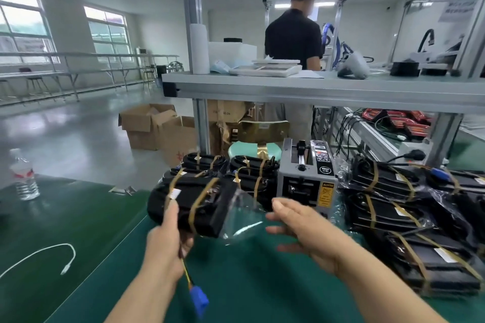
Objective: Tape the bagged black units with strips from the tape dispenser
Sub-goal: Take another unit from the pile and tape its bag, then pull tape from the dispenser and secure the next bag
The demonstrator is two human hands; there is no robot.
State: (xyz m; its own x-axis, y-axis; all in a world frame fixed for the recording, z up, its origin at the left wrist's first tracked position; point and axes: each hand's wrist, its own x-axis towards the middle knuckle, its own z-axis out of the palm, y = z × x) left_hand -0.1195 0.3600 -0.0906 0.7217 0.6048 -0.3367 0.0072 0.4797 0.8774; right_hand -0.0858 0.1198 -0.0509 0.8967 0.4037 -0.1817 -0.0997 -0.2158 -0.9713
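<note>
While the left hand has its grip closed round the near end of a bagged black unit, held just over the bench, the right hand hovers, grip wide, beside the loose bag flap. Advise folding flap flat first, then drawing a strip from the tape dispenser just behind.

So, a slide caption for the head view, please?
Left hand grips a bagged black unit; right hand open near tape dispenser.
</note>
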